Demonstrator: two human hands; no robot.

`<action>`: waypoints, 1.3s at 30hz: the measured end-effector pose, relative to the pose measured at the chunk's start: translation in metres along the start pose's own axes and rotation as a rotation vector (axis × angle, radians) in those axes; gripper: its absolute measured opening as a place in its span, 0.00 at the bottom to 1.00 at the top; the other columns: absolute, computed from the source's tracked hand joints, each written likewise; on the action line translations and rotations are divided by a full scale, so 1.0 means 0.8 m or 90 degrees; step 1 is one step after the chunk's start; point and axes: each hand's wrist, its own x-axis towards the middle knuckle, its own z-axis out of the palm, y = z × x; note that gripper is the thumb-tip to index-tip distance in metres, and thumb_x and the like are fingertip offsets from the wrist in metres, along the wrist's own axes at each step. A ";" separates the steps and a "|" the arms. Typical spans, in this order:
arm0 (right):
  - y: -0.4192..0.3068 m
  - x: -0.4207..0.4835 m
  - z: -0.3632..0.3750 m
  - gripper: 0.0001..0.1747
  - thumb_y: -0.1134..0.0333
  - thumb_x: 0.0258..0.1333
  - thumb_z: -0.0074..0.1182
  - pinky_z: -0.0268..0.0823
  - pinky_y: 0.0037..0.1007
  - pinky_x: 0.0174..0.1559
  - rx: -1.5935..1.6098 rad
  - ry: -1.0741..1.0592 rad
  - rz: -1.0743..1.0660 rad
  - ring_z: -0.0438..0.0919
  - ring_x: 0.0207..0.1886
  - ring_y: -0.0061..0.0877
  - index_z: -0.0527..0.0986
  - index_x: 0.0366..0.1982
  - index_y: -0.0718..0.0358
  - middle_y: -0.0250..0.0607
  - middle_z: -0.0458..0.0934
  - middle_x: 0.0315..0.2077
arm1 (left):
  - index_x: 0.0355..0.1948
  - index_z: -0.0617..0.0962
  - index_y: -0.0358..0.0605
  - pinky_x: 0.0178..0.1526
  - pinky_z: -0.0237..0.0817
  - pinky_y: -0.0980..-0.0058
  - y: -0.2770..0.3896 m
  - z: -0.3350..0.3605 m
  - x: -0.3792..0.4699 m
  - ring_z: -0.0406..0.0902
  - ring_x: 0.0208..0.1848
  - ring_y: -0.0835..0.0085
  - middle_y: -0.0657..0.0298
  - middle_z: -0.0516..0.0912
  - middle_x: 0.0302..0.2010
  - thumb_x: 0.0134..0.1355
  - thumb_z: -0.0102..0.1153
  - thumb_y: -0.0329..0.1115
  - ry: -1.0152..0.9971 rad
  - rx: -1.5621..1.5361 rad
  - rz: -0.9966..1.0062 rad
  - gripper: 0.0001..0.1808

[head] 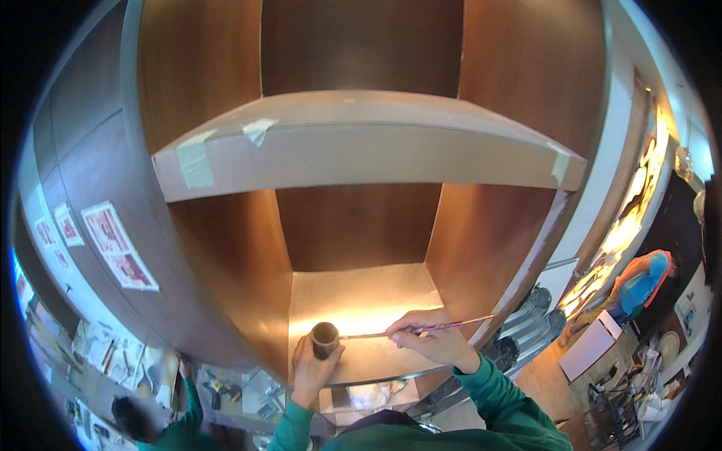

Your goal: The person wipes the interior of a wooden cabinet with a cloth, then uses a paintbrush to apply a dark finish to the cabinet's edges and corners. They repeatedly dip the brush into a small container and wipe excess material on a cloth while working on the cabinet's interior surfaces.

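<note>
My left hand [313, 363] is wrapped around a small round brown cup [325, 340], its dark opening facing up at me. Between the fingers of my right hand [431, 338] is a thin paintbrush [459, 323]. The handle sticks out to the right, and the slender tip end runs left towards the cup's rim; whether it touches cannot be told. Both hands are over the brightly lit bottom shelf [361, 287] of a wooden cabinet niche. Brown wood side panels [491, 231] and a dark back panel [361, 225] enclose it.
A pale shelf edge [366, 155] with strips of masking tape [196, 160] crosses above my hands. Printed sheets [120, 246] hang on the left panel. Grey cylinders [530, 327] stand at right. A co-worker [163, 420] is at lower left, another person [643, 282] at far right.
</note>
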 end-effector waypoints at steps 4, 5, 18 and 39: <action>0.007 -0.002 0.006 0.08 0.76 0.59 0.60 0.74 0.22 0.38 -0.014 0.016 0.006 0.83 0.33 0.19 0.83 0.40 0.70 0.38 0.85 0.32 | 0.46 0.79 0.36 0.47 0.73 0.60 0.001 0.007 0.000 0.82 0.45 0.53 0.50 0.83 0.42 0.51 0.76 0.41 0.016 0.002 0.021 0.27; 0.008 -0.002 0.009 0.08 0.76 0.59 0.60 0.75 0.22 0.38 -0.009 0.018 0.001 0.83 0.33 0.19 0.83 0.40 0.70 0.38 0.85 0.32 | 0.44 0.80 0.37 0.44 0.74 0.62 0.004 0.008 0.001 0.83 0.42 0.56 0.51 0.83 0.40 0.51 0.76 0.40 0.038 0.019 0.052 0.25; 0.017 0.110 0.025 0.23 0.59 0.62 0.48 0.74 0.36 0.42 0.557 0.217 -0.184 0.84 0.40 0.41 0.78 0.48 0.72 0.54 0.83 0.40 | 0.43 0.79 0.38 0.45 0.74 0.66 0.002 0.004 -0.003 0.83 0.41 0.62 0.52 0.84 0.39 0.53 0.76 0.39 0.056 0.046 -0.023 0.23; -0.004 0.425 0.040 0.13 0.79 0.53 0.52 0.75 0.23 0.46 0.450 0.315 -0.548 0.85 0.40 0.26 0.84 0.38 0.72 0.44 0.87 0.34 | 0.45 0.82 0.40 0.51 0.73 0.66 0.009 0.004 0.000 0.84 0.46 0.60 0.55 0.84 0.43 0.51 0.75 0.36 0.065 0.064 -0.048 0.22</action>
